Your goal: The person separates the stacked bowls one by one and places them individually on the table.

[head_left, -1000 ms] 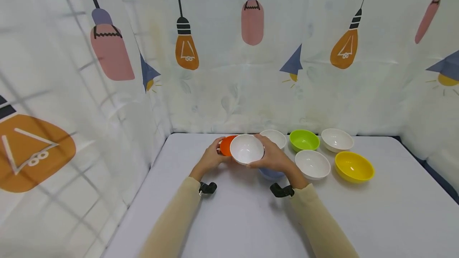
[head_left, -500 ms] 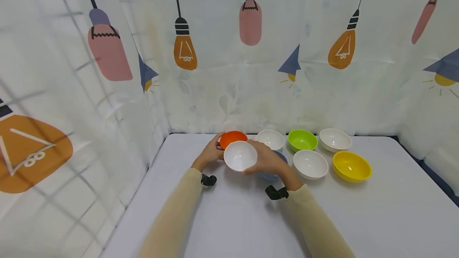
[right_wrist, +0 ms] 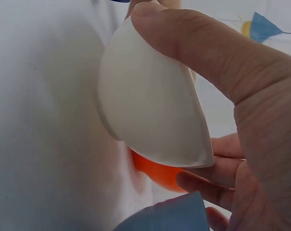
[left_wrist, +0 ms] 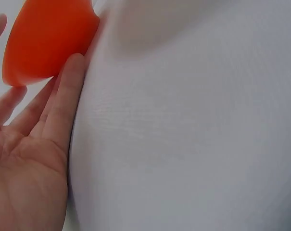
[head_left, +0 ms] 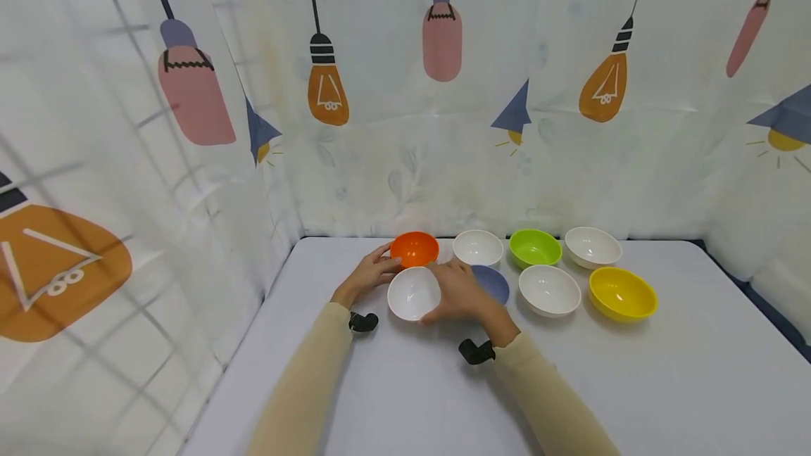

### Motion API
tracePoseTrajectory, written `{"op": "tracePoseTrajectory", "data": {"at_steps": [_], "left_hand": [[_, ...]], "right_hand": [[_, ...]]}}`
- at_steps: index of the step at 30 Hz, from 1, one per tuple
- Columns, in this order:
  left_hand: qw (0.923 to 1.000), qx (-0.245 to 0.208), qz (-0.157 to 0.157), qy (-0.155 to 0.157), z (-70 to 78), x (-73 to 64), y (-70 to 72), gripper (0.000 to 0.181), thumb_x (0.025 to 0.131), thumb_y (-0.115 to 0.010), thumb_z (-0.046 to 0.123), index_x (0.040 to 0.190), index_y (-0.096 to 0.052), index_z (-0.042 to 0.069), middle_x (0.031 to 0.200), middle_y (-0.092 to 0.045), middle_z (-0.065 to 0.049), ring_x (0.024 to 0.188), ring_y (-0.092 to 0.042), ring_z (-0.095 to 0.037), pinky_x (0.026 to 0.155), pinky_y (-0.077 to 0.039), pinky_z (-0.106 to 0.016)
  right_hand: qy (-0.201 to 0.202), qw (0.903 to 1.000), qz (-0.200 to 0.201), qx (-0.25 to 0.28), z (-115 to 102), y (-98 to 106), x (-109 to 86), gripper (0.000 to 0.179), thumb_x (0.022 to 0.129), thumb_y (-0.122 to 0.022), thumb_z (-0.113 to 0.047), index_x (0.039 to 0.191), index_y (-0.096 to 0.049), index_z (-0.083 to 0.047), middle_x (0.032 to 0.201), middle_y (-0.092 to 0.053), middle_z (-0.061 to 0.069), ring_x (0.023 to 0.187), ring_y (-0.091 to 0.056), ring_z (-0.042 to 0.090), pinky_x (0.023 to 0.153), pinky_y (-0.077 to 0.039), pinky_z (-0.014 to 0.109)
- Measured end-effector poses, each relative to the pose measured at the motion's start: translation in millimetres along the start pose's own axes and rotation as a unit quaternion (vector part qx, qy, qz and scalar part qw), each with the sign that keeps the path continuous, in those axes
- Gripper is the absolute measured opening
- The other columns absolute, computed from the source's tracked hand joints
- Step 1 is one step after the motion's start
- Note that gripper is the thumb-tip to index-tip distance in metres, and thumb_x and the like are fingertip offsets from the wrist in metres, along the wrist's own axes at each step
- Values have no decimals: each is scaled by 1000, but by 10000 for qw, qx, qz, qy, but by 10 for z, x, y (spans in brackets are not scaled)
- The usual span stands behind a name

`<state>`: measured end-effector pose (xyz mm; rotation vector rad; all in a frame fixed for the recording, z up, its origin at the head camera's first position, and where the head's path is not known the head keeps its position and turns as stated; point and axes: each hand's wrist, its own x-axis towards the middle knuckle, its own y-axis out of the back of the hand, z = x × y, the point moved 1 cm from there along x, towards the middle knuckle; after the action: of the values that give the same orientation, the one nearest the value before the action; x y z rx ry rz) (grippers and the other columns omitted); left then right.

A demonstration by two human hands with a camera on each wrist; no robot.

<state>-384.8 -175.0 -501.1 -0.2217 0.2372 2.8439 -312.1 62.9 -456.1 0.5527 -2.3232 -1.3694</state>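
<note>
In the head view, my right hand grips a white bowl by its right side, close over the table in front of an orange bowl. The right wrist view shows the thumb across the near side of this white bowl, with other fingers at the far rim. My left hand is at the left side of the orange bowl. Seen from the left wrist, its fingers lie straight, with tips against the orange bowl. A blue bowl is partly hidden behind the right hand.
Right of the orange bowl stand a white bowl, a green bowl and another white bowl along the back. Nearer are a white bowl and a yellow bowl. A printed curtain hangs behind the table.
My right hand has brought the white bowl left, down and nearer to me. The orange bowl, partly covered before, now shows almost fully, and the left hand's fingers lie looser at its side.
</note>
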Motion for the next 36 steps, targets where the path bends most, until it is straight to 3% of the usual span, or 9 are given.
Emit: {"op": "tracePoseTrajectory", "data": {"at_steps": [4,10,19,36], "left_hand": [[9999,-28,-56,-92,-14,-18,5,66,103,-63,26,161,-32,24,136,-61,-17,121,-65,-25,109,-52,-41],[9997,-9,-84,-238,-34,-44,-16,70,101,-67,25,162,-31,23,144,-55,-20,125,-62,-27,110,-51,-42],[9991,204,144,-338,-40,-56,-27,70,101,-67,28,161,-33,25,144,-56,-19,125,-60,-27,109,-52,-42],[9987,375,315,-126,-81,-41,-52,74,97,-69,44,161,-32,32,149,-53,-16,129,-56,-30,114,-47,-49]], "right_hand": [[0,9993,15,-365,-35,-38,-9,98,63,-92,-58,141,-57,-11,134,-66,7,128,-51,32,120,-26,60],[-143,9969,49,-768,-80,-48,-25,103,65,-89,-64,145,-53,-10,136,-58,12,127,-45,33,119,-29,58],[-276,9975,121,-637,-109,-68,-15,102,65,-87,-67,143,-55,-9,135,-59,12,127,-44,32,120,-27,59],[-462,9973,88,-556,-118,-96,-18,100,67,-85,-69,144,-56,-12,138,-57,12,132,-43,35,122,-22,61]]}}
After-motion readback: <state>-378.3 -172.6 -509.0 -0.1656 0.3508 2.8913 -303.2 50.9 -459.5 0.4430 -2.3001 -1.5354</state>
